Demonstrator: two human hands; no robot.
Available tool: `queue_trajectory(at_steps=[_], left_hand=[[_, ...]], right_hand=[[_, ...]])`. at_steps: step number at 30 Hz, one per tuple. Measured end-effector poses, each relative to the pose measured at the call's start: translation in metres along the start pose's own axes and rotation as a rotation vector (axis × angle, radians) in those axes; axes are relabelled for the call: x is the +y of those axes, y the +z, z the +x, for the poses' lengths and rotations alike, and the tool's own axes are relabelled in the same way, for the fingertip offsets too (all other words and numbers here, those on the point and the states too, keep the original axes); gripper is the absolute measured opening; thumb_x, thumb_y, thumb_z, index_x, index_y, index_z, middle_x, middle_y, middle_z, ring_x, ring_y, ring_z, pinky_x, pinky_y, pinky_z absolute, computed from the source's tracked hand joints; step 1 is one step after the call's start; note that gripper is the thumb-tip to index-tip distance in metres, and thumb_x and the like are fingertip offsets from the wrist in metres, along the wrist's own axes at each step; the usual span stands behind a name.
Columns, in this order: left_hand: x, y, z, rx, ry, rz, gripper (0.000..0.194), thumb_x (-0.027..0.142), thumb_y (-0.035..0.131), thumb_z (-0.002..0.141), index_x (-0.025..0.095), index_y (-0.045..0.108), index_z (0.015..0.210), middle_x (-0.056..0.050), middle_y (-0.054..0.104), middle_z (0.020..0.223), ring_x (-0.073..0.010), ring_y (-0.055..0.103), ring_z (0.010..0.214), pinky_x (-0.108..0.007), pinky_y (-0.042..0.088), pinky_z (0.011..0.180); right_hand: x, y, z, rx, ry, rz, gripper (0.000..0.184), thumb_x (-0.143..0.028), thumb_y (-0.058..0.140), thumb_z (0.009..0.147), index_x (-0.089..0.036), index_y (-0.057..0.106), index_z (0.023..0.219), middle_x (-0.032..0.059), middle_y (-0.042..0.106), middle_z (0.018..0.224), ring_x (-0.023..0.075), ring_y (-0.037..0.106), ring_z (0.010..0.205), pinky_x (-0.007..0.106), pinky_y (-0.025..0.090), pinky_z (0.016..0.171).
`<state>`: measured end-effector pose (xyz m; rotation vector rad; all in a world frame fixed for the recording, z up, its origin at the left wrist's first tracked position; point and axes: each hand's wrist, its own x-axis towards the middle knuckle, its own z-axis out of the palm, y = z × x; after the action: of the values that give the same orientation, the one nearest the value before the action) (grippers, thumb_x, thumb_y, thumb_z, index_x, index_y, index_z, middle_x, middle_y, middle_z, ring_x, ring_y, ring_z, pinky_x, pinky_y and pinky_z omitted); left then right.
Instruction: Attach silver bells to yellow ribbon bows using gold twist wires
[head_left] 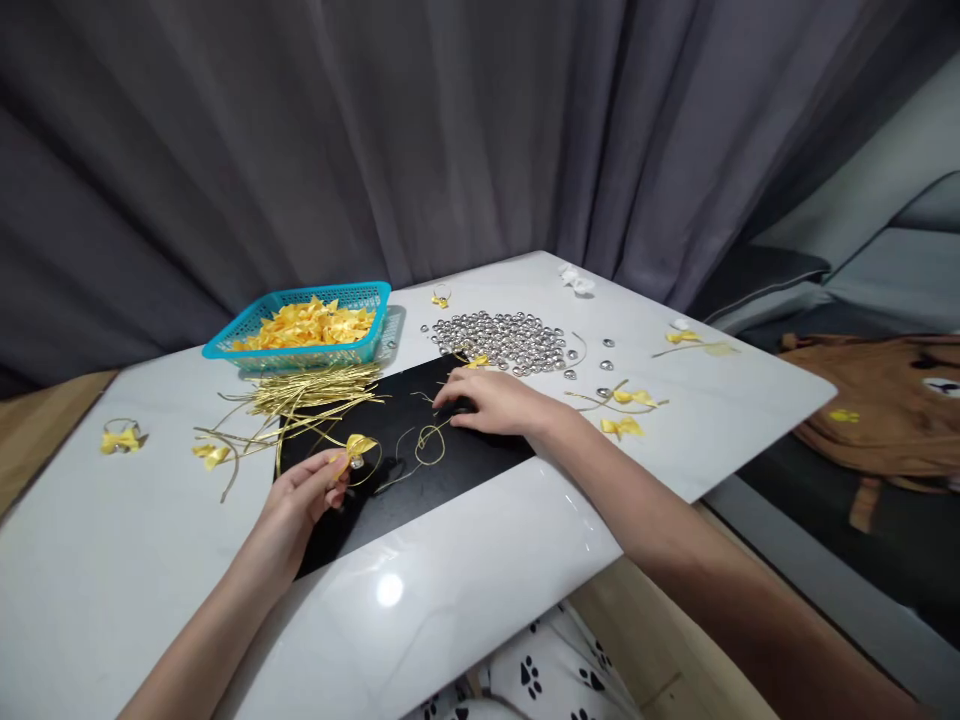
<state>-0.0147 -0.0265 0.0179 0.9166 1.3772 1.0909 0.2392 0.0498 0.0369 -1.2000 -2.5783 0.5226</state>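
Over the left part of a black mat (405,490), my left hand (311,485) pinches a yellow ribbon bow (361,445). A small silver piece (357,462) hangs at the bow, and a loop of gold cord curves out from it. My right hand (491,400) is above the mat's far right part, with fingers bent and apart. Close to its fingertips, a thin gold thread (430,445) lies in loose loops on the mat. Just beyond that hand is another yellow bow (477,361). The underside of my right fingers is partly hidden.
A blue basket (300,358) of yellow bows stands at the back left, with gold cords (315,390) before it. Many silver pieces (502,340) lie behind my right hand. More bows (622,427) are on the right of the white table (465,560); one (120,440) sits far left.
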Motion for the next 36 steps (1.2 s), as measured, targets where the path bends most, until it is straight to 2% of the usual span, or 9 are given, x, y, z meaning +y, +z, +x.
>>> queue_trajectory(at_steps=[6, 12, 22, 24, 26, 28, 29, 33, 36], left_hand=[[0.000, 0.003, -0.006, -0.039, 0.082, 0.108, 0.031, 0.042, 0.075, 0.060, 0.015, 0.061, 0.066, 0.002, 0.048, 0.060, -0.0084, 0.038, 0.050, -0.020, 0.034, 0.048], [-0.001, 0.005, -0.006, -0.040, 0.072, 0.121, 0.032, 0.044, 0.073, 0.064, 0.015, 0.062, 0.070, 0.003, 0.050, 0.063, -0.0080, 0.038, 0.051, -0.020, 0.033, 0.050], [-0.001, 0.008, -0.011, -0.072, 0.109, 0.144, 0.029, 0.045, 0.069, 0.068, 0.016, 0.063, 0.071, 0.000, 0.052, 0.067, -0.0112, 0.042, 0.055, -0.022, 0.035, 0.053], [-0.001, 0.011, -0.014, -0.112, 0.123, 0.171, 0.026, 0.044, 0.067, 0.070, 0.018, 0.064, 0.072, -0.003, 0.058, 0.076, -0.0141, 0.049, 0.064, -0.023, 0.039, 0.059], [0.000, 0.014, -0.017, -0.151, 0.167, 0.203, 0.023, 0.041, 0.066, 0.072, 0.019, 0.065, 0.070, -0.007, 0.063, 0.095, -0.0189, 0.055, 0.084, -0.024, 0.042, 0.071], [0.000, 0.016, -0.019, -0.185, 0.201, 0.213, 0.021, 0.039, 0.065, 0.073, 0.019, 0.064, 0.067, -0.008, 0.061, 0.113, -0.0224, 0.053, 0.102, -0.025, 0.041, 0.081], [0.000, 0.017, -0.019, -0.206, 0.206, 0.218, 0.022, 0.039, 0.065, 0.074, 0.019, 0.063, 0.065, -0.009, 0.060, 0.115, -0.0224, 0.053, 0.103, -0.026, 0.041, 0.082], [0.000, 0.017, -0.019, -0.238, 0.176, 0.246, 0.022, 0.040, 0.065, 0.073, 0.019, 0.064, 0.070, -0.004, 0.062, 0.078, -0.0152, 0.051, 0.066, -0.025, 0.042, 0.064], [0.000, 0.018, -0.018, -0.223, 0.156, 0.246, 0.024, 0.042, 0.068, 0.070, 0.018, 0.065, 0.071, 0.000, 0.054, 0.061, -0.0129, 0.045, 0.056, -0.024, 0.039, 0.057]], right_hand=[[-0.013, 0.016, 0.004, -0.016, -0.069, 0.004, 0.012, -0.018, 0.052, 0.086, -0.017, 0.064, 0.087, 0.0041, 0.059, 0.098, 0.0132, 0.057, 0.084, 0.024, 0.038, 0.068], [-0.017, 0.020, 0.004, 0.004, -0.090, 0.001, 0.017, -0.021, 0.041, 0.091, -0.014, 0.057, 0.090, 0.0074, 0.055, 0.099, 0.0124, 0.050, 0.068, 0.027, 0.034, 0.062], [-0.027, 0.023, 0.002, 0.058, -0.115, 0.204, 0.012, -0.018, 0.033, 0.093, -0.017, 0.044, 0.092, 0.0052, 0.058, 0.091, 0.0137, 0.053, 0.079, 0.026, 0.039, 0.071], [-0.032, 0.026, 0.002, 0.049, -0.137, 0.330, 0.011, -0.016, 0.031, 0.093, -0.018, 0.042, 0.090, 0.0024, 0.058, 0.083, 0.0122, 0.052, 0.075, 0.026, 0.039, 0.071], [-0.037, 0.027, 0.002, 0.035, -0.143, 0.449, 0.010, -0.015, 0.033, 0.092, -0.018, 0.041, 0.086, -0.0021, 0.052, 0.072, 0.0102, 0.047, 0.065, 0.024, 0.037, 0.065], [-0.042, 0.029, 0.001, 0.007, -0.121, 0.533, 0.008, -0.016, 0.037, 0.091, -0.018, 0.042, 0.085, -0.0056, 0.044, 0.064, 0.0083, 0.040, 0.057, 0.022, 0.034, 0.058], [-0.044, 0.030, 0.001, -0.014, -0.103, 0.580, 0.007, -0.017, 0.038, 0.091, -0.017, 0.043, 0.086, -0.0068, 0.041, 0.062, 0.0075, 0.038, 0.054, 0.021, 0.032, 0.055], [-0.049, 0.032, 0.000, -0.062, -0.062, 0.763, 0.008, -0.023, 0.045, 0.090, -0.016, 0.048, 0.089, -0.0066, 0.042, 0.062, 0.0065, 0.042, 0.054, 0.019, 0.034, 0.052], [-0.049, 0.031, 0.000, -0.050, -0.039, 0.782, 0.007, -0.020, 0.046, 0.088, -0.015, 0.051, 0.091, -0.0043, 0.047, 0.066, 0.0070, 0.046, 0.060, 0.018, 0.035, 0.052]])
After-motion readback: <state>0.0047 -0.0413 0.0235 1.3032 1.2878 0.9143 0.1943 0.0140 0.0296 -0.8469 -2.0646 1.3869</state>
